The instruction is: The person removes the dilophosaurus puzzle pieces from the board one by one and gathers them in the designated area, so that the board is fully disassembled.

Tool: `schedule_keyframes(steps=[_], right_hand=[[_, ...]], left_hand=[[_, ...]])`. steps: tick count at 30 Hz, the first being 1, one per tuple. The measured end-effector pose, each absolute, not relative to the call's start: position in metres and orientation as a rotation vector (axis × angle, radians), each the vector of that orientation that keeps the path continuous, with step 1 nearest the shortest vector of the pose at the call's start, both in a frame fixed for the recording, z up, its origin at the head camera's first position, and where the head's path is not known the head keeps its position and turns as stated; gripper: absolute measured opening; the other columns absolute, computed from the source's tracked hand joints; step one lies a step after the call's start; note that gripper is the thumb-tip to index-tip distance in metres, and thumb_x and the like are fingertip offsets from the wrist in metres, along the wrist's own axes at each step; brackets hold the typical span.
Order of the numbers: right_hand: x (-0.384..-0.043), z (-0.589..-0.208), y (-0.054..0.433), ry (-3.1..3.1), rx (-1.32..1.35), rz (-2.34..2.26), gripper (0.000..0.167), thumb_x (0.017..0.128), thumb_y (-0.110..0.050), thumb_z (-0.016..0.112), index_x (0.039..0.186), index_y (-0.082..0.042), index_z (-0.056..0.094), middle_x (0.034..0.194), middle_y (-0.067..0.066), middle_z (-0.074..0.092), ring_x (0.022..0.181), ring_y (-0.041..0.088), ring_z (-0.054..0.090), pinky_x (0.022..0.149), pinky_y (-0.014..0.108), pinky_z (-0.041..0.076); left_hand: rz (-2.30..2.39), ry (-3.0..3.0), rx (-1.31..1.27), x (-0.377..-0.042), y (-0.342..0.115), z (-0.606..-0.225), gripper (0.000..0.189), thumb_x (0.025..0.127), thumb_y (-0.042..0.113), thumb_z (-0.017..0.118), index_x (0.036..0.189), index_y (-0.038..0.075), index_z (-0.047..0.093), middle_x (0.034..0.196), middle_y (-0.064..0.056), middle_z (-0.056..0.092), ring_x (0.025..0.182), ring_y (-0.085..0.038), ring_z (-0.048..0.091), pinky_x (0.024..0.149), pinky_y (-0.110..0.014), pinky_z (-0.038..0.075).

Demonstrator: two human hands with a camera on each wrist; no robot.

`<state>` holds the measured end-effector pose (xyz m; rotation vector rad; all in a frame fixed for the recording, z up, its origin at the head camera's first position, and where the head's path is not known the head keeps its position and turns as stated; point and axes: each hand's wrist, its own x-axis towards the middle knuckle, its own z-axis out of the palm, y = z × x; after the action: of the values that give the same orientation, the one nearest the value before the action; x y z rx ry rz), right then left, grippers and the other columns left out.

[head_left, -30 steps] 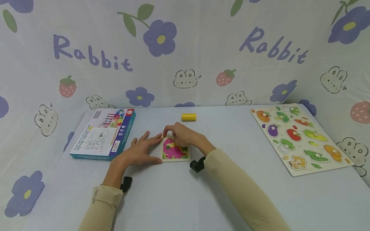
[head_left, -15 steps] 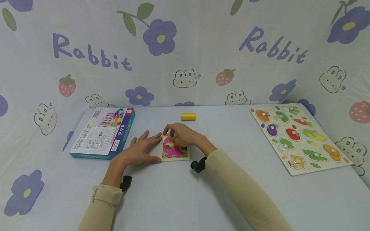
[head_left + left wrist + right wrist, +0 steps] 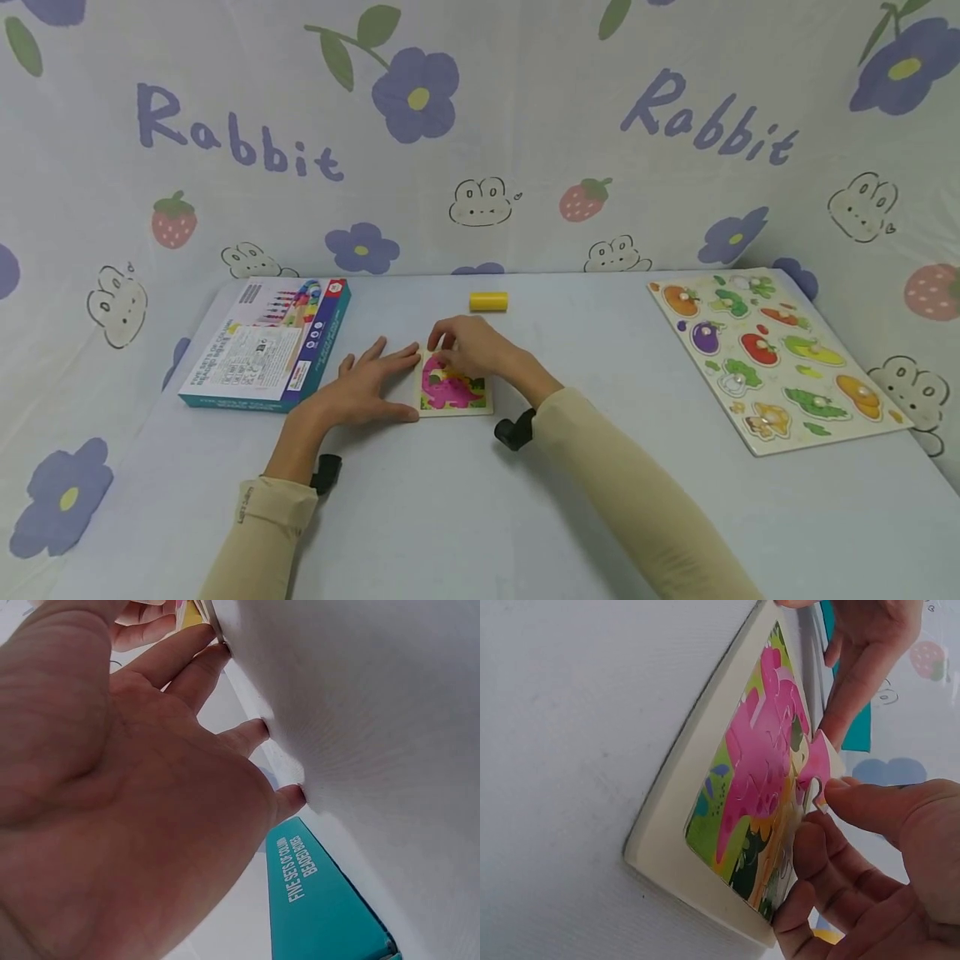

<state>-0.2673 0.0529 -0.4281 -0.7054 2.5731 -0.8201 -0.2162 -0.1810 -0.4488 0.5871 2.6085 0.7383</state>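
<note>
A small square jigsaw board [image 3: 453, 393] with a pink dinosaur picture lies flat on the table in the head view. My left hand [image 3: 362, 390] is spread along its left side, thumb and index fingertips touching the left edge. Over the board's upper part, my right hand [image 3: 480, 346] pinches a pink jigsaw piece [image 3: 822, 761] between thumb and fingers. In the right wrist view that piece stands tilted, raised at the far side of the picture. The left wrist view shows the left palm [image 3: 127, 795] with straight fingers, their tips on the table and by the board's edge.
A yellow cylinder [image 3: 488, 302] lies behind the board. To the left is a flat teal-edged box [image 3: 262, 346]. A large vegetable peg puzzle [image 3: 780, 362] lies at the right. Printed cloth rises behind the table.
The right fingertips have shifted slightly over the board's upper part. The left hand stays at the board's left edge.
</note>
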Motion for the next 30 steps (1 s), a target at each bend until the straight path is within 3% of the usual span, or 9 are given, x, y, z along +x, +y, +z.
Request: schedule_keyframes(steps=[10, 30], right_hand=[[-0.2659, -0.4273, 0.055, 2.583, -0.684, -0.859, 0.022, 0.105, -0.017, 0.065, 0.124, -0.008, 0.073, 0.117, 0.011, 0.075, 0.101, 0.023, 0.064, 0.096, 0.033, 0.06], [-0.2662, -0.4234, 0.0569, 2.595, -0.677, -0.879, 0.013, 0.105, -0.016, 0.065, 0.114, -0.012, 0.074, 0.113, 0.009, 0.075, 0.101, 0.022, 0.062, 0.097, 0.036, 0.057]], left_hand=[[0.748, 2.601, 0.586, -0.2157, -0.1806, -0.4472, 0.092, 0.089, 0.042, 0.084, 0.165, 0.018, 0.039, 0.178, -0.002, 0.025, 0.167, -0.045, -0.002, 0.126, -0.08, -0.005], [0.752, 2.6, 0.58, -0.2158, -0.182, -0.4474, 0.092, 0.089, 0.043, 0.084, 0.165, 0.019, 0.039, 0.178, 0.0, 0.025, 0.168, -0.043, -0.003, 0.127, -0.079, -0.006]])
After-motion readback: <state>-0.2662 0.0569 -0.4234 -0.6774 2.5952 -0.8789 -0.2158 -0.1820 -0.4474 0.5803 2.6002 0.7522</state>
